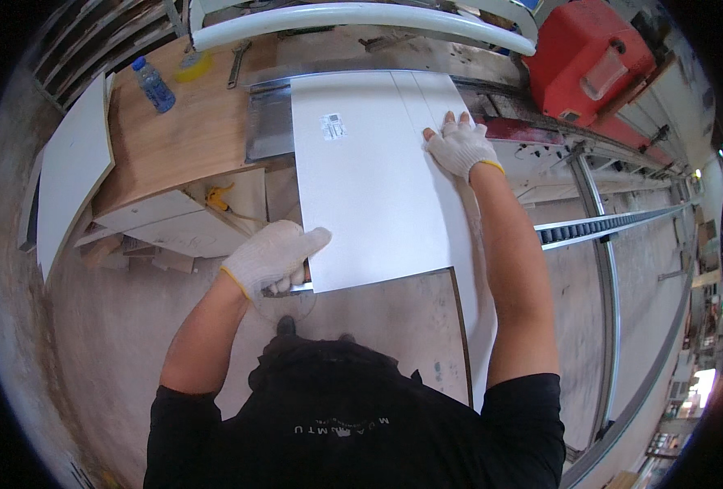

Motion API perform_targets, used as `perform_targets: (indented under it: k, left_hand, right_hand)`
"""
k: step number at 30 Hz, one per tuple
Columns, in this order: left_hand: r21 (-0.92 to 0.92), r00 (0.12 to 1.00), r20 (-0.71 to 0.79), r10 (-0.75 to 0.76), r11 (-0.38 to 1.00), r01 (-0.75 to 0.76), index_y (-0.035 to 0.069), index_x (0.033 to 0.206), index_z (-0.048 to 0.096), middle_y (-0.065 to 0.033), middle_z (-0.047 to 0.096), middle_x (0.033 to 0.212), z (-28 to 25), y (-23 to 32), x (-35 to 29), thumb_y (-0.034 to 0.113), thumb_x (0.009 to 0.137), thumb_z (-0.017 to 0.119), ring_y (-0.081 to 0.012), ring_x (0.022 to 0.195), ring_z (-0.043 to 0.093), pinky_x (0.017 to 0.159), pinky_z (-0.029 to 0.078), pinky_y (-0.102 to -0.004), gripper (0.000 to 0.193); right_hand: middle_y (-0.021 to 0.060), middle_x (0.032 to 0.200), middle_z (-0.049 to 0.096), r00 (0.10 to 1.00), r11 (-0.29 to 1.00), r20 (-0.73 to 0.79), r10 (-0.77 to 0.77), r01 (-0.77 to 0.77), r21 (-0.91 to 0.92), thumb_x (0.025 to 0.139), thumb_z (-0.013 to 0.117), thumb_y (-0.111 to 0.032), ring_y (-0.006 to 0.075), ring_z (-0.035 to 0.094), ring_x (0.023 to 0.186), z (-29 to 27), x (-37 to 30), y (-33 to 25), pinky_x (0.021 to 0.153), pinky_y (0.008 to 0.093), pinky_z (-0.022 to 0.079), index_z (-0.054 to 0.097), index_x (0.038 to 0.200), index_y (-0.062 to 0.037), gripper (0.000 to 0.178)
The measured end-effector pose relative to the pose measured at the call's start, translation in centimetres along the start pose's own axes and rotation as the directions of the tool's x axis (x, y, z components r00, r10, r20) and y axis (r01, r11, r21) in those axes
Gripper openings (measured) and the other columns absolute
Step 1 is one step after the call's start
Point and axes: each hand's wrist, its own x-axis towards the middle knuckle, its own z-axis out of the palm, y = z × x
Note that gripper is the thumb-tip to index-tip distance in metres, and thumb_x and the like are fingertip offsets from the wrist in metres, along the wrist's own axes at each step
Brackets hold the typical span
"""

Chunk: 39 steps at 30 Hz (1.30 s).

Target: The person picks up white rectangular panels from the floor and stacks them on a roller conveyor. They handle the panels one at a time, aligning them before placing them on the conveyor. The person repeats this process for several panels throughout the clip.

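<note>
A white panel (377,187) lies flat in front of me, with a small printed sticker (334,125) near its far left part and thin straight lines toward its far right corner. My left hand (276,257), in a knitted white glove, is closed on the near left corner, thumb on top and fingers curled below. A bit of metal shows beneath that hand; whether the fingers touch it I cannot tell. My right hand (463,147), gloved with bare fingertips, rests on the panel's right side with fingers spread. Under my right forearm a narrow white strip (477,326) runs toward me.
At left, a wooden tabletop (174,122) carries a water bottle (155,86), a yellow tape roll (192,67) and a wrench (237,63). A curved-looking white board (72,175) leans beside it. A white bar (361,26) crosses the far side; a red housing (573,81) and metal rails (610,277) stand right.
</note>
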Motion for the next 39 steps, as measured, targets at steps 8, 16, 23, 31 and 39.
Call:
perform_targets:
  k: [8,16,23,31,39]
  left_hand:
    - [0.150,0.861,-0.438,0.260,0.965,-0.215,-0.008,0.106,0.076,-0.0183,0.076,0.095,-0.9,1.1,6.9,0.059,0.105,0.063,-0.0279,0.091,0.073,0.086,0.056,-0.0434,0.068]
    - [-0.698,0.893,-0.427,0.140,0.577,-0.424,-0.012,0.130,0.068,-0.0157,0.073,0.119,1.8,-0.2,12.2,0.039,0.105,0.072,-0.0210,0.107,0.067,0.096,0.053,-0.0364,0.057]
    - [-0.718,0.898,-0.425,0.113,0.562,-0.410,-0.011,0.128,0.068,-0.0135,0.073,0.116,1.6,-0.3,11.8,0.037,0.105,0.074,-0.0192,0.103,0.067,0.091,0.054,-0.0344,0.054]
    - [-0.646,0.870,-0.469,0.152,0.613,-0.456,-0.010,0.124,0.071,-0.0118,0.073,0.112,1.6,-0.4,11.1,0.039,0.106,0.073,-0.0170,0.100,0.067,0.088,0.054,-0.0336,0.053]
    - [-0.618,0.877,-0.454,0.158,0.653,-0.438,-0.011,0.124,0.071,-0.0118,0.074,0.113,1.5,0.3,11.0,0.038,0.107,0.069,-0.0171,0.099,0.067,0.088,0.054,-0.0343,0.052]
  right_hand:
    - [0.0205,0.182,0.026,1.000,1.000,0.012,0.015,-0.015,0.008,0.106,0.045,-0.062,0.0473,0.037,0.160,-0.8,-0.5,-0.4,0.130,0.0524,0.036,0.031,0.175,-0.0098,0.087]
    - [0.0231,0.180,0.028,0.989,0.980,-0.025,-0.144,0.146,0.136,0.104,0.057,-0.053,0.0454,0.039,0.159,0.0,0.5,3.6,0.132,0.0464,0.035,0.036,0.173,-0.0086,0.084]
    - [0.0309,0.167,0.044,0.987,0.900,-0.078,0.138,-0.092,0.426,0.093,0.080,-0.045,0.0440,0.050,0.151,-0.5,1.3,4.2,0.126,0.0455,0.043,0.050,0.163,-0.0059,0.085]
    - [0.0350,0.151,0.062,0.931,0.892,0.199,0.306,-0.353,0.282,0.095,0.069,-0.070,0.0440,0.061,0.143,-2.1,0.3,3.0,0.120,0.0459,0.048,0.055,0.152,0.0097,0.099]
    - [0.0226,0.111,0.077,0.979,0.805,0.201,0.021,-0.135,0.577,0.103,0.068,-0.058,0.0295,0.075,0.100,0.4,2.1,8.5,0.095,0.0379,0.057,0.065,0.137,0.0078,0.074]
